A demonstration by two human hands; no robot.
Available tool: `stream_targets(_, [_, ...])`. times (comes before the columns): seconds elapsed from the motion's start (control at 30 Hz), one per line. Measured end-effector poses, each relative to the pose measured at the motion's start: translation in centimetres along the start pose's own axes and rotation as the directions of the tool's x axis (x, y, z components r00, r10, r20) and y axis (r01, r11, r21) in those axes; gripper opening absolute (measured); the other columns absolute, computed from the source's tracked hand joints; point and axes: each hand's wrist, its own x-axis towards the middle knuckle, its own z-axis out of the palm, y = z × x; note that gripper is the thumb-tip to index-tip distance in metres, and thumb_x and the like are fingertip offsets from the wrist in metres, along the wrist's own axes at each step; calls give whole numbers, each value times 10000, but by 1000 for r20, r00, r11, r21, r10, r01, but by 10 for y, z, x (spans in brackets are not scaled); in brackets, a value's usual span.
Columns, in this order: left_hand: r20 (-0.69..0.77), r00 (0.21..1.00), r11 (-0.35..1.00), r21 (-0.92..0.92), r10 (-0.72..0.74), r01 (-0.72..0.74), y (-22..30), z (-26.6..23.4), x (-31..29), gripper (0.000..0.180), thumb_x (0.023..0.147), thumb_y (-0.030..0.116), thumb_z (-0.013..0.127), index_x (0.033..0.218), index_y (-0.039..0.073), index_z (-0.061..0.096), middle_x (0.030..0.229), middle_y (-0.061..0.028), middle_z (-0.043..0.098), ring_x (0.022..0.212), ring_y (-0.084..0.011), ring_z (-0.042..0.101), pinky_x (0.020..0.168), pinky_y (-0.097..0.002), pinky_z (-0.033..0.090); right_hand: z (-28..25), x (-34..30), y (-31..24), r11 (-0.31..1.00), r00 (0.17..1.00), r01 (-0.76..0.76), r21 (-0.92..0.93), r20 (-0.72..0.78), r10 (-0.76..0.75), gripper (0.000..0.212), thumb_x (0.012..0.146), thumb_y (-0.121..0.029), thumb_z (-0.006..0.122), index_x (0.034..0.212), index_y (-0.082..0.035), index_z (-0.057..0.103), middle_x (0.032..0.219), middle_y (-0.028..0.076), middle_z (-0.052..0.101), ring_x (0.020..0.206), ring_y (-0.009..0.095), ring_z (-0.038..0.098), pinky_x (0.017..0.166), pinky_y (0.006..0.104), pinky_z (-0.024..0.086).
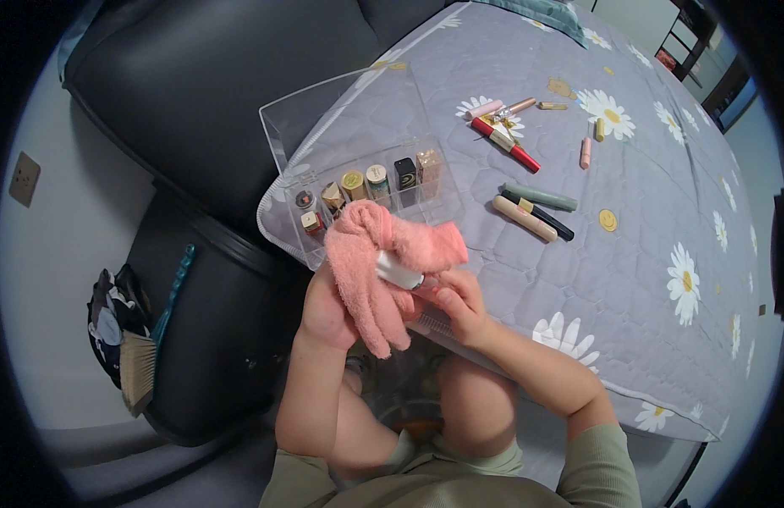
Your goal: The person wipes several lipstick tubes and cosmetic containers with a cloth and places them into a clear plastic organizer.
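My left hand (326, 311) is closed round a fluffy pink cloth (362, 279), which hangs in folds over the fingers. A small white cylinder (398, 270) with a dark end pokes out of the cloth; it looks like a cosmetic tube, though part of it is covered. At that dark end, the thumb and fingers of my right hand (458, 303) pinch together. Just beyond the hands stands a clear plastic box (303, 182) with its lid raised. Lipsticks and small bottles stand inside, among them a black one (406, 172) and a gold-capped one (353, 183).
On the grey daisy-patterned bed cover (646, 254) lie a red tube (506, 146), a beige tube (525, 218), a green tube (540, 196), a pink tube (585, 153) and several others. A black padded headboard (214, 85) rises at left. A brush (140, 372) is beside it.
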Motion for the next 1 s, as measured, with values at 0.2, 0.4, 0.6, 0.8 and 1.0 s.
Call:
stream_targets(0.2, [-337, 937, 979, 202, 90, -22, -9, 23, 5, 394, 827, 326, 424, 1090, 32, 422, 1022, -91, 492, 918, -206, 509, 789, -344, 426, 10, 0, -5, 993, 991, 110, -49, -75, -114, 307, 823, -231, 432, 940, 34, 533, 782, 97, 575, 682, 141, 524, 611, 257, 404])
stream_targets(0.4, [-70, 992, 933, 351, 104, -73, -21, 15, 6, 467, 821, 345, 420, 1156, 27, 352, 1100, -115, 445, 1001, -230, 467, 856, -372, 393, 15, 4, -2, 713, 920, -289, 638, -22, 392, 367, 875, -355, 332, 889, -30, 501, 763, 11, 495, 630, 89, 435, 563, 224, 347])
stream_targets(0.6, [-166, 967, 798, 600, 194, -57, -33, 24, 10, 303, 810, 114, 474, 1072, -13, 387, 949, -120, 505, 730, -165, 556, 599, -296, 493, -1, 5, 6, 410, 845, -524, 747, 393, 363, 476, 819, -567, 305, 822, -116, 458, 545, -64, 311, 453, 41, 250, 437, 187, 199])
stream_targets(0.8, [-176, 903, 689, 706, 392, -162, -54, 25, 9, 257, 802, 82, 492, 1026, -15, 410, 914, -104, 506, 697, -128, 548, 553, -271, 506, 3, 6, 2, 475, 804, -557, 681, 300, 513, 472, 824, -560, 302, 894, -128, 480, 548, -56, 346, 457, 54, 275, 436, 196, 220])
stream_targets(1.0, [-136, 815, 475, 860, 564, -185, -68, 3, 12, 300, 773, 116, 514, 1042, 14, 428, 969, -61, 491, 859, -126, 484, 748, -271, 414, 12, 0, 3, 812, 957, -256, 524, 18, 291, 369, 890, -328, 342, 1022, -5, 462, 818, 16, 500, 726, 93, 475, 644, 229, 408])
